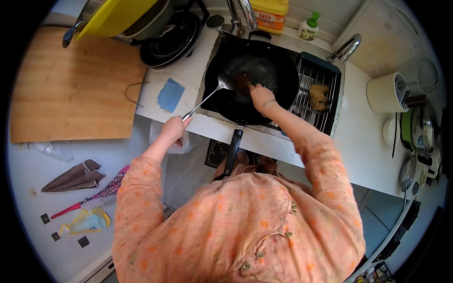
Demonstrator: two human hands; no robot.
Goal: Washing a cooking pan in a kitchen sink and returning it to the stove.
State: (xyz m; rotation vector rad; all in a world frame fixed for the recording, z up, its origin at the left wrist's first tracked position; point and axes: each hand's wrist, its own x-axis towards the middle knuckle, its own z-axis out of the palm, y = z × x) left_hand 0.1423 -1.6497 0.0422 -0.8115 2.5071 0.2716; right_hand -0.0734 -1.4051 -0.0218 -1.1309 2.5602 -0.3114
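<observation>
My left hand [175, 128] is closed round the handle of a metal spatula or ladle [202, 102], whose shiny head lies over a black wok [220, 102]. In my right hand [262, 97] is a dark brown scrubber [242, 82], held down inside the wok beside that head; my fingers partly hide it. Water with some foam appears to stand in the wok's bottom. The wok rests in the sink opening, and its long black handle [233, 150] points towards my body.
A chrome faucet [236, 24] rises behind the wok. Right of it, a drying rack [303, 76] bears a tan loofah-like scrubber [319, 97]. A blue cloth [170, 94] lies left, near black pans [170, 53] and a wooden board [78, 85]. A cream utensil holder [384, 92] lies tilted at right.
</observation>
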